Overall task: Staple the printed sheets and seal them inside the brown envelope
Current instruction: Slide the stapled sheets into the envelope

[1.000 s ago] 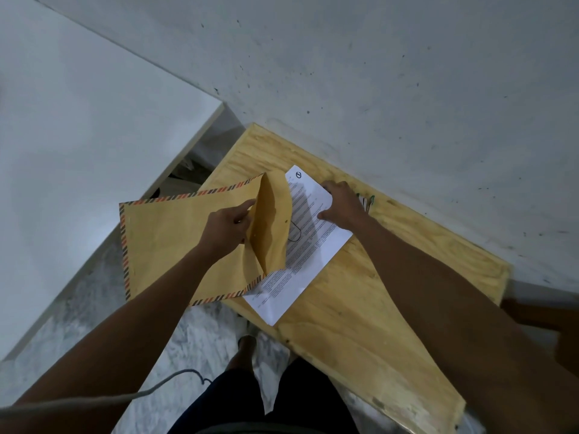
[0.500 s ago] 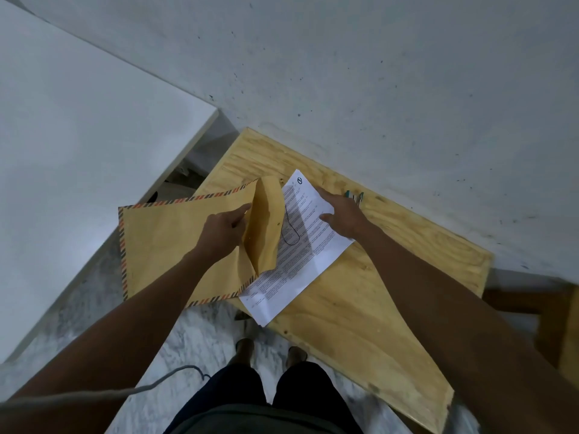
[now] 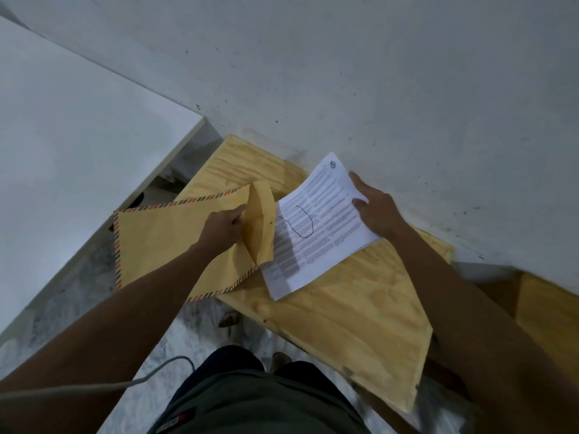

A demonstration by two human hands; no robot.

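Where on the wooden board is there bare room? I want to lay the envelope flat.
Bare wood shows on the wooden board near the person, below the printed sheets, and a smaller strip by the wall above the brown envelope. The middle is crowded: left hand, right hand.

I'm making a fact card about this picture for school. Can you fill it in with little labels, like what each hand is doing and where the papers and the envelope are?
left hand: grips the brown envelope at its mouth, holding it open
right hand: holds the printed sheets by their far edge
printed sheets: outside the envelope, near edge by its open flap, partly lifted off the wooden table
brown envelope: striped border, sticks out past the table's left edge
mark on sheets: a black pen loop on the top page
staple: cannot tell
sealed: not yet
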